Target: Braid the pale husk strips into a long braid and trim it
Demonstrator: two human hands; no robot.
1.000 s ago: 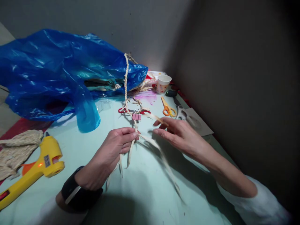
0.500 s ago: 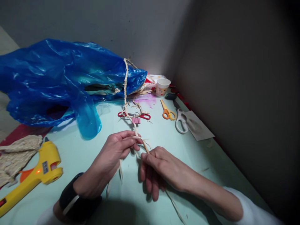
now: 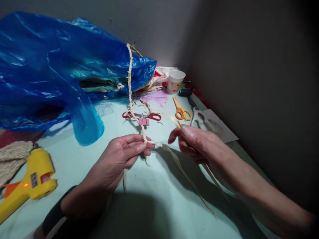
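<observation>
A pale plant-fibre braid [image 3: 130, 74] hangs over the blue bag and comes down to a pink binder clip [image 3: 144, 121] on the table. Below the clip, my left hand [image 3: 127, 151] pinches the braid's lower end between thumb and fingers. One loose strand [image 3: 178, 161] trails from this pinch toward the lower right. My right hand [image 3: 196, 141] is raised to the right, apart from the braid, with thumb and forefinger closed on a separate fibre strand [image 3: 177, 122]. That strand's upper tip is blurred.
Red-handled scissors [image 3: 155, 117] lie behind the clip. A blue plastic bag [image 3: 50, 66] fills the back left, and a yellow glue gun [image 3: 41, 174] lies at left. Orange scissors [image 3: 183, 111], white-handled scissors [image 3: 198, 118] and a paper cup [image 3: 175, 81] stand or lie along the right.
My right hand has moved right and up, away from the braid, with a fibre strand in its fingers. My left hand still pinches the braid. The camera view has shifted slightly.
</observation>
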